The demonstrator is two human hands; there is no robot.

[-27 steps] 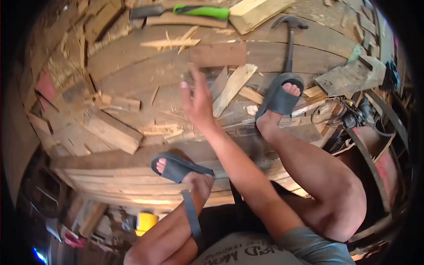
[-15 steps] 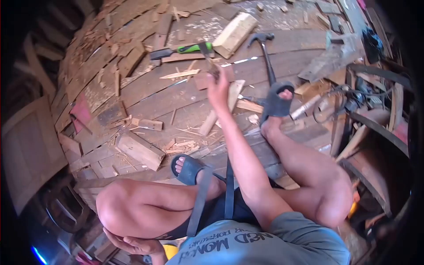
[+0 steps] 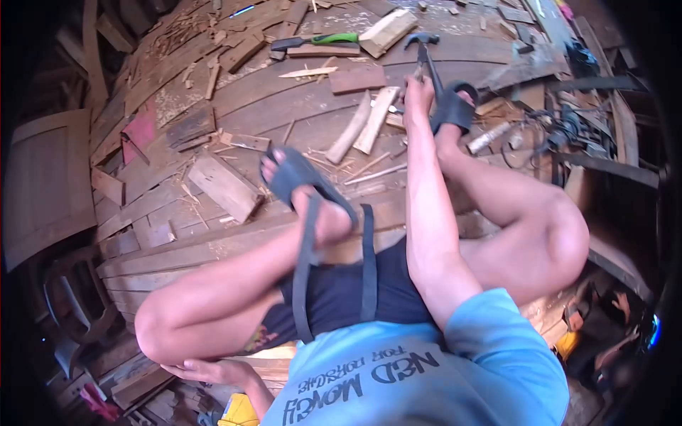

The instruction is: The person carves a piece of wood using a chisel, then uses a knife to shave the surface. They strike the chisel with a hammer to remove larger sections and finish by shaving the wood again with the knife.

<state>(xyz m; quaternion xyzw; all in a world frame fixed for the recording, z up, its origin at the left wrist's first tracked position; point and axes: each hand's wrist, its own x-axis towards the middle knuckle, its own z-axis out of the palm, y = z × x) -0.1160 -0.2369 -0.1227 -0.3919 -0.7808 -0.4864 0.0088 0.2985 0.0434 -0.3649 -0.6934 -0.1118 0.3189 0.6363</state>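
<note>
My right hand [image 3: 419, 94] reaches forward, closed around a narrow tool that looks like a chisel [image 3: 423, 57], its metal end pointing away from me. The tool is beside a claw hammer [image 3: 422, 39], which lies on the floor with its dark handle running towards my right foot. My left hand [image 3: 206, 371] rests under my left knee, fingers stretched out and holding nothing. Left of the right hand lie a flat reddish board piece [image 3: 356, 79] and two pale wood strips [image 3: 374, 121].
A green-handled tool [image 3: 334, 39] and a pale wood block [image 3: 387, 33] lie farther off. Another block [image 3: 226, 186] is near my left foot. Shavings and offcuts litter the plank floor [image 3: 241, 113]. A power tool with a cord [image 3: 565, 131] is at right.
My right hand has moved right with the tool, from over the reddish board to beside the hammer. My left foot has shifted forward. My left hand stays by the knee.
</note>
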